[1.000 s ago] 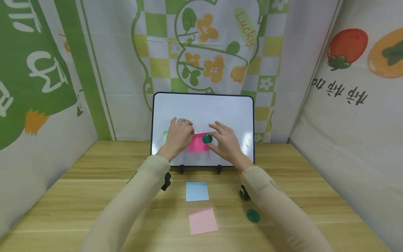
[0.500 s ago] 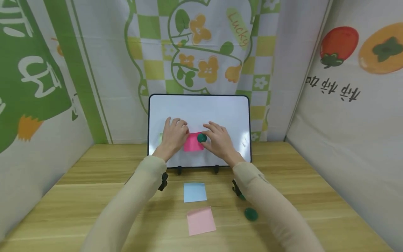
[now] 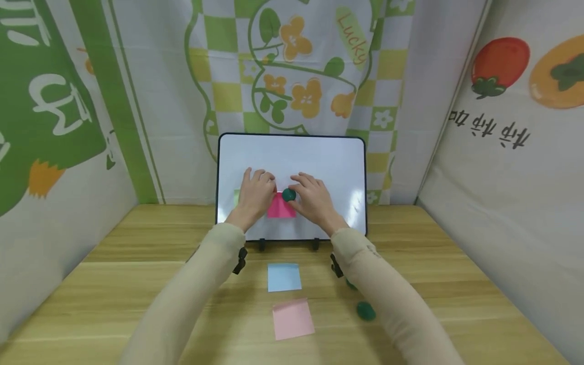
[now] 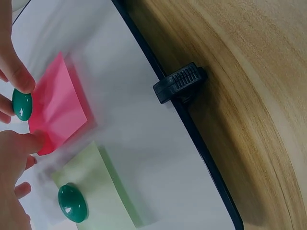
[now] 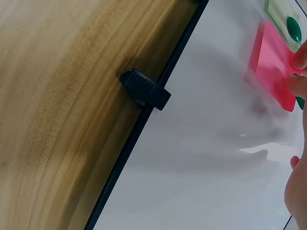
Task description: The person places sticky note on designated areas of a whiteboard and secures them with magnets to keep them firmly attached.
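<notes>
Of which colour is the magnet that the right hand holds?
Glossy dark green; the magnet shows best in the left wrist view.

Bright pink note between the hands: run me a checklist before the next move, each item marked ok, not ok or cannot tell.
1. Left hand holds a corner of the bright pink note: ok.
2. Right hand pinches a green magnet in its fingers: ok.
3. That magnet touches the whiteboard: cannot tell.
4. Bright pink note lies flat: not ok; it looks creased, its lower edge casting a shadow.
5. Light green note has its own magnet on it: ok.
</notes>
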A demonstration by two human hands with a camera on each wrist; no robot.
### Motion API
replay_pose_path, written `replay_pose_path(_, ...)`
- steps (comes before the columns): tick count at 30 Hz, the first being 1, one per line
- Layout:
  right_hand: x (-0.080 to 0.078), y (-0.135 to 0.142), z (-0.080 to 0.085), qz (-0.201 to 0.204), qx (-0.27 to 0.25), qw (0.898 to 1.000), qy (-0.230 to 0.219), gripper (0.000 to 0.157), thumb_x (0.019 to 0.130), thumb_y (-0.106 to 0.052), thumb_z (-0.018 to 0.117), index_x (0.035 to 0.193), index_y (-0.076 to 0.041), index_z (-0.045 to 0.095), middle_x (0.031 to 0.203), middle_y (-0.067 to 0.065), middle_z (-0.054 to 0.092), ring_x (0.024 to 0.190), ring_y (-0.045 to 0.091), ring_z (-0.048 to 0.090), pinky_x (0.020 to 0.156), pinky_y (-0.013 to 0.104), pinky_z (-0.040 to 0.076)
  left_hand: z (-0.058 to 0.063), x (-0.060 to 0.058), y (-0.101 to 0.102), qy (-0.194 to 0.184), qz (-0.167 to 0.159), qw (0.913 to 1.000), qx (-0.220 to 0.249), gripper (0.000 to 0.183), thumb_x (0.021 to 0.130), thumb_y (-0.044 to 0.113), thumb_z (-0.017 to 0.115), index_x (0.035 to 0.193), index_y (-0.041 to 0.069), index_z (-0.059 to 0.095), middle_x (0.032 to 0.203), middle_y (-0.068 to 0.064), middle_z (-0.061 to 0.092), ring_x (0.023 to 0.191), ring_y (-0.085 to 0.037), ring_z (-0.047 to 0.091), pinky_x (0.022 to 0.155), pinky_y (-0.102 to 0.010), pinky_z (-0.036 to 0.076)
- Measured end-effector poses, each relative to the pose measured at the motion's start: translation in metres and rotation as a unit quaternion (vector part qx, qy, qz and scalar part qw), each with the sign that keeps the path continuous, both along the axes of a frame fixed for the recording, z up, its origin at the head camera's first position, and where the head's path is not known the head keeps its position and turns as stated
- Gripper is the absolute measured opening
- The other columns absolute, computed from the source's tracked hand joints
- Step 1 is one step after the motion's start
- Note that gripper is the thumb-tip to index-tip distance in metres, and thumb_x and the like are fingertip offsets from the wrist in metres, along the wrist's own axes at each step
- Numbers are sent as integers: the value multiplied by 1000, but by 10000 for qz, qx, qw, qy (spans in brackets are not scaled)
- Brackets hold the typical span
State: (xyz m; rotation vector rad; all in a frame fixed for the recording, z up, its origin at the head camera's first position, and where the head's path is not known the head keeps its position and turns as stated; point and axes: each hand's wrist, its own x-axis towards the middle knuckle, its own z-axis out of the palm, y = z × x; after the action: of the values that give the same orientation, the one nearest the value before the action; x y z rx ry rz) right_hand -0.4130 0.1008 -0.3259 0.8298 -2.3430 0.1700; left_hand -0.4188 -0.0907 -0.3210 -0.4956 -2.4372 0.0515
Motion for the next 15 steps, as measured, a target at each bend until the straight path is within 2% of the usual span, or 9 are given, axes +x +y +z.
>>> replay_pose_path(8,-6,-6,-1,-47,61,9998,-177,42,87,-31,77,124,-13,69,145,6,55,140,28,45,108,48,45,-1,1,0,130,-109,9998,-99,12,93,22,69,96,15,79,142,-7,58,141,-31,42,121,-57,23)
replay_pose_path(15,-10,-12,-1,-77,141,9996,-222,42,88,-32,76,125,-13,68,146,6,54,140,28,44,108,48,45,-3,-2,-1,134,24,9995,-277,15,94,24,68,103,17,78,150,-6,51,145,-31,37,122,-59,18)
